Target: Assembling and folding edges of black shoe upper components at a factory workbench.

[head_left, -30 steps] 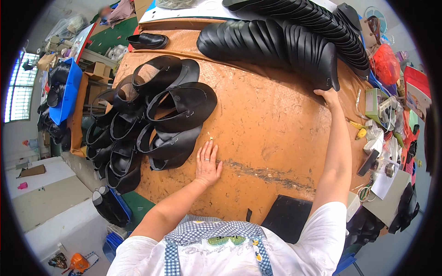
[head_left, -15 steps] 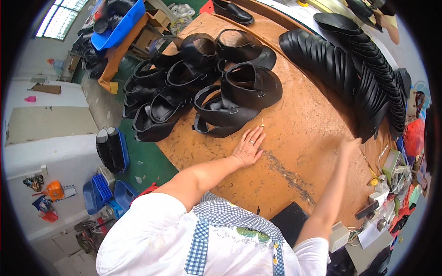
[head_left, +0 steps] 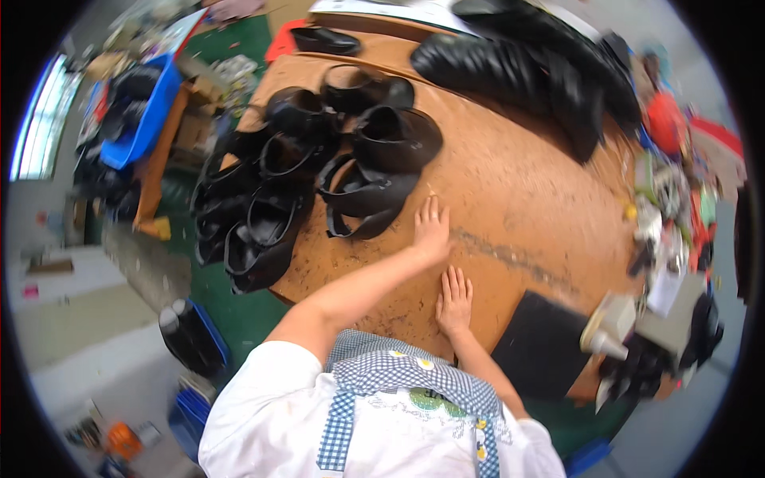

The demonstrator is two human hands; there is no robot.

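My left hand (head_left: 432, 233) lies palm down on the brown worktable (head_left: 526, 199), its fingers stretched out and nothing in it. Just nearer to me, my right hand (head_left: 455, 303) also rests flat on the tabletop, fingers straight and empty. The two hands are close but apart. Beyond and to the left of my left hand stand several black leather shoe uppers (head_left: 398, 142), curved into open loops and grouped in rows. Long overlapping stacks of flat black leather pieces (head_left: 486, 70) lie along the far right side of the table, slightly blurred.
A black mat (head_left: 535, 342) lies at the near right, beside a pale box-shaped thing (head_left: 615, 317). A finished-looking black shoe (head_left: 325, 41) sits at the far left edge. Blue bins (head_left: 143, 119) hold dark items on the left. Clutter (head_left: 665, 231) crowds the right edge.
My right hand has come from beside the stacked leather at the right to the table near my left hand. The whole view has turned, while my left hand stays flat on the table.
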